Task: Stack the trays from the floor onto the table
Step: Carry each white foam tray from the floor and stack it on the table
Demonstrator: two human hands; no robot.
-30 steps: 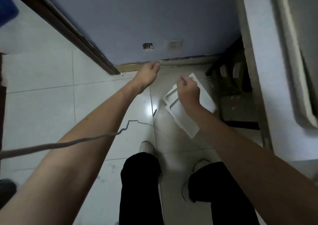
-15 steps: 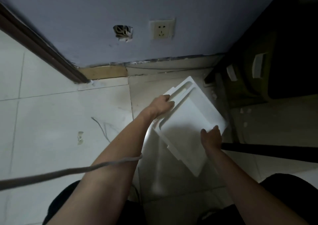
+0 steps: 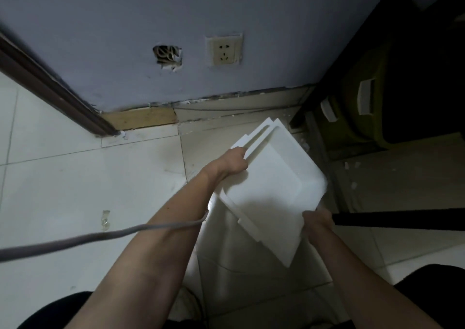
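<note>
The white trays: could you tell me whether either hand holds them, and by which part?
Both do: left hand on the white trays' left edge, right hand at the near right edge.

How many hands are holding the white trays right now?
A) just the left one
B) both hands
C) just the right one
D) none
B: the left hand grips the far left edge of the white trays, and the right hand grips the near right edge, so both are holding them.
</note>
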